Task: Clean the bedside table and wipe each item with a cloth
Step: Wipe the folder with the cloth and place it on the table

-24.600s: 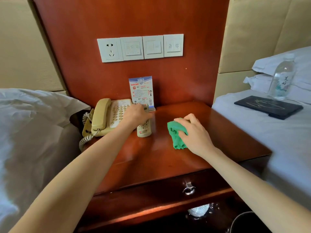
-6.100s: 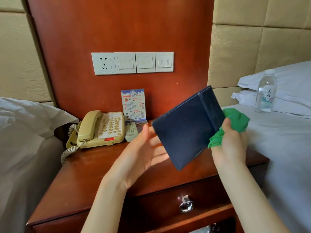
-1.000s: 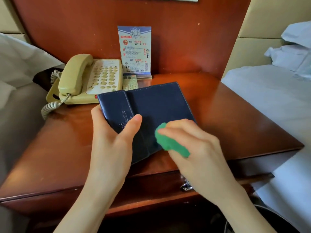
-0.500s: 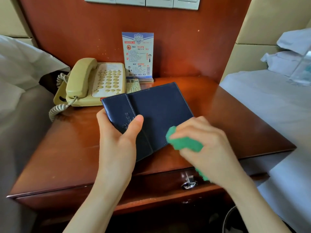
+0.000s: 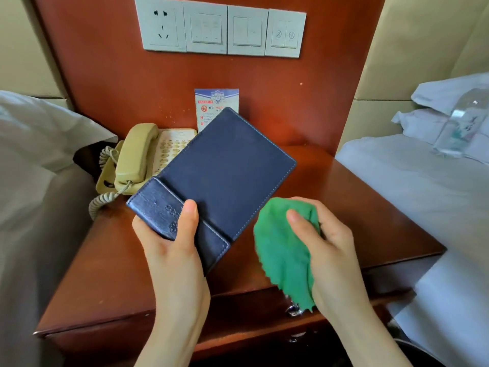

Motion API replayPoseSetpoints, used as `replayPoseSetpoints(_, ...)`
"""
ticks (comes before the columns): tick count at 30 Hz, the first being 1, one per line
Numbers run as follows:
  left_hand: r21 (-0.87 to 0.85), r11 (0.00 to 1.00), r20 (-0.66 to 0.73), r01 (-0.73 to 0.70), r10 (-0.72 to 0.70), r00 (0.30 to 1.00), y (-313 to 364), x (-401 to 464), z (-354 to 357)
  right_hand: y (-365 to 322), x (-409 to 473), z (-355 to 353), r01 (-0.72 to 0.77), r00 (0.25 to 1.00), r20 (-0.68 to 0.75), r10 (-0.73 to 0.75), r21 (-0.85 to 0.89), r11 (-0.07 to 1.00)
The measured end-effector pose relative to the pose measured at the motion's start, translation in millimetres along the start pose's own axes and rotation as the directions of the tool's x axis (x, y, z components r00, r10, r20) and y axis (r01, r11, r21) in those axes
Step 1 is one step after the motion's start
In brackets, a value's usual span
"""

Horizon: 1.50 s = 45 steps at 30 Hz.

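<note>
Lifted now — the navy leather folder (image 5: 225, 168) that lay flat on the tabletop (image 5: 357, 207) half a second ago is tilted up in the air, its far corner hiding part of the printed notice card (image 5: 215, 99) by the wall. Her left hand (image 5: 169, 239) grips the folder's near, embossed end, thumb on top and fingers underneath. Her right hand (image 5: 325, 239) is bunched around the green cloth (image 5: 283, 247), which has come off the cover and hangs just beside its lower right edge, not touching it.

To my eye this is a pause between strokes. To wipe well, I would keep the left grip firm near that end so the cover does not flex, then sweep the cloth in long passes along the stitched edges. The spot under the thumb needs a shift of grip. The beige telephone (image 5: 148, 157) sits behind on the left — mind its coiled cord (image 5: 103, 200) when setting the folder down.
</note>
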<state>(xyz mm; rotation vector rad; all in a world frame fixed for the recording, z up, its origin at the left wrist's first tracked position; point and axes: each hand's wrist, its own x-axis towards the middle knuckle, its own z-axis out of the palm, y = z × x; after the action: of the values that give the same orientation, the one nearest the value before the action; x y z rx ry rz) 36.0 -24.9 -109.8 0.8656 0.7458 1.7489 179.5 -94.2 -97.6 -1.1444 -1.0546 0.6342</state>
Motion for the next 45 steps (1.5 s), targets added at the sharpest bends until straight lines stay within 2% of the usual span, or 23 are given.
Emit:
replayPoseSetpoints(2,0.008,0.999,-0.013,-0.034,0.034,0.999,1,-1,1,0,-4,9,-0.146,0.985,0.119,0.123,0.208,0.967)
replayPoseSetpoints(6,-0.031,0.999,-0.037,-0.039,0.038,0.999,2,2,1,-3,-9,25,-0.282,0.954,0.221,0.201,0.443,0.851)
replayPoseSetpoints(7,-0.043,0.998,-0.035,-0.036,0.035,0.999,1,3,1,-4,-9,28,-0.274,0.957,0.208,0.202,0.428,0.861)
replayPoseSetpoints(10,-0.035,0.998,-0.008,-0.047,0.046,0.999,-1,2,1,-5,-5,34,-0.162,0.986,0.082,0.148,0.201,0.966)
replayPoseSetpoints(15,-0.038,0.995,0.024,-0.089,0.090,0.996,-1,2,0,-5,3,42,-0.081,0.996,0.035,0.079,0.031,0.996)
replayPoseSetpoints(18,-0.032,0.996,0.057,-0.083,0.085,0.995,-2,3,0,-11,16,37,-0.063,0.995,-0.068,0.069,0.090,0.994)
replayPoseSetpoints(21,0.015,0.997,0.075,-0.079,0.077,0.994,-2,2,-1,-18,31,24,-0.068,0.969,-0.211,0.129,0.273,0.960)
replayPoseSetpoints(23,-0.007,0.998,0.053,-0.065,0.065,0.996,-3,3,-3,-13,24,27,-0.108,0.972,-0.169,0.161,0.286,0.952)
replayPoseSetpoints(26,-0.022,0.999,0.037,-0.047,0.048,0.998,-3,4,-4,-12,9,39,-0.143,0.989,0.005,0.146,0.239,0.960)
replayPoseSetpoints(27,-0.027,0.999,0.047,-0.042,0.044,0.998,-3,3,-3,-16,13,36,-0.131,0.990,-0.012,0.139,0.247,0.960)
replayPoseSetpoints(30,-0.010,0.999,0.065,-0.047,0.048,0.997,-3,3,-1,-30,40,19,-0.065,0.960,-0.243,0.142,0.300,0.952)
replayPoseSetpoints(31,-0.008,0.999,0.064,-0.044,0.044,0.997,-3,2,0,-30,42,17,-0.063,0.949,-0.276,0.150,0.300,0.952)
replayPoseSetpoints(32,-0.013,0.999,0.056,-0.040,0.041,0.998,-4,3,-1,-26,38,19,-0.081,0.953,-0.258,0.161,0.292,0.953)
replayPoseSetpoints(35,-0.002,0.999,0.036,-0.050,0.050,0.998,-5,5,-4,-9,13,36,-0.146,0.989,0.014,0.148,0.273,0.951)
replayPoseSetpoints(36,0.000,0.999,0.048,-0.052,0.052,0.998,-5,4,-4,-9,13,35,-0.147,0.989,0.042,0.141,0.268,0.952)
replayPoseSetpoints(37,0.000,0.999,0.064,-0.052,0.052,0.997,-5,4,-3,-11,21,30,-0.126,0.991,-0.002,0.131,0.276,0.953)
replayPoseSetpoints(40,0.023,0.998,0.098,-0.051,0.049,0.994,-6,4,-1,-30,56,4,-0.059,0.944,-0.301,0.138,0.256,0.965)
replayPoseSetpoints(41,0.024,0.999,0.103,-0.048,0.045,0.994,-6,4,-1,-31,59,0,-0.059,0.933,-0.330,0.141,0.246,0.967)
replayPoseSetpoints(43,0.000,1.000,0.098,-0.025,0.025,0.995,-7,5,-2,-19,47,5,-0.074,0.961,-0.238,0.139,0.261,0.963)
replayPoseSetpoints(45,-0.021,1.000,0.108,-0.013,0.015,0.994,-7,6,-3,-9,24,19,-0.133,0.989,-0.021,0.145,0.275,0.952)
